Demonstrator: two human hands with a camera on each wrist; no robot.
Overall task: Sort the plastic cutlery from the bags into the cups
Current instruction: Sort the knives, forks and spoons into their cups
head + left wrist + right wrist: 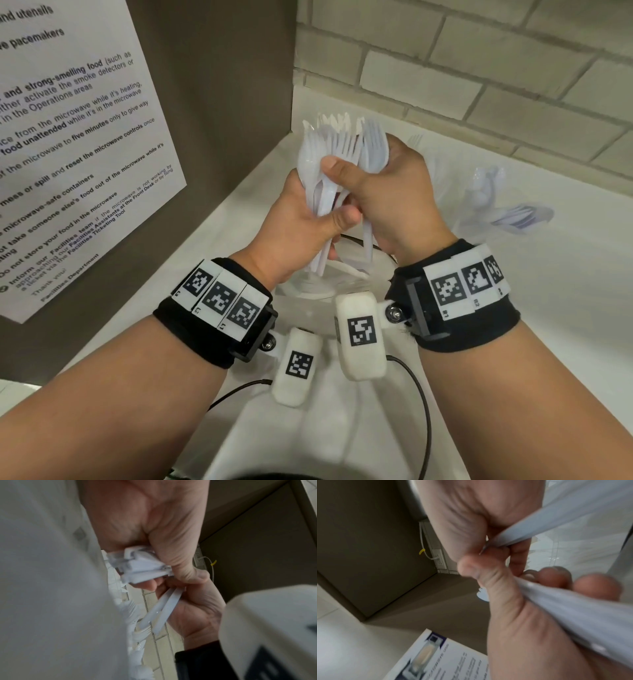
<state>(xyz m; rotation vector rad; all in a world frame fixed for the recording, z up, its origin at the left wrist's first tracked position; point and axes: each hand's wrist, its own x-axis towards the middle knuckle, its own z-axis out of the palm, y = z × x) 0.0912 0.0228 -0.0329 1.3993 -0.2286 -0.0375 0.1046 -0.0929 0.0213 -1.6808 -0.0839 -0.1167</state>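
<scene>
White counter [513,308] meets a pale brick wall [479,61] behind and a brown panel [222,85] on the left, bearing a printed microwave notice [68,137]. Bagged cutlery [507,205] lies toward the wall. Left hand [301,219] and right hand [394,195], both curled tight, grip one bundle of white plastic forks [342,154] above the counter.

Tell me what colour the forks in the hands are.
White, slightly see-through plastic forks, held by both hands; clearest in the head view.
</scene>
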